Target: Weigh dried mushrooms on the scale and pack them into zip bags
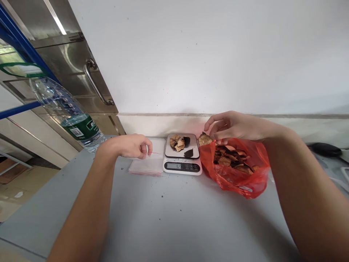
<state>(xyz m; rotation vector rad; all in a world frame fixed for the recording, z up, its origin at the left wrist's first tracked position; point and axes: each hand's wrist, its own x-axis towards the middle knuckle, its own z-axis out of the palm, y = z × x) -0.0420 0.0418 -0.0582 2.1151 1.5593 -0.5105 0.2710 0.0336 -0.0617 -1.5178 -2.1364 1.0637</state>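
My right hand (227,125) is closed on a brown dried slice (205,139) above the left rim of a red plastic bag (231,182). Inside the bag lie many dark-edged dried slices (231,158). Just left of it stands a white kitchen scale (182,167), its display reading what looks like 92, decimal point unclear. Several dried pieces (178,143) rest on its plate, one dark piece (188,153) apart at the front. My left hand (136,145), fingers curled, pinches the red-lined edge of a clear plastic bag over a stack of thin bags (147,167).
A large water bottle (79,123) with a green label stands at the left table edge. Behind the grey table (174,218) rises a white wall (204,54). Steel doors with a handle (96,85) are at the left. A black object (325,149) lies far right.
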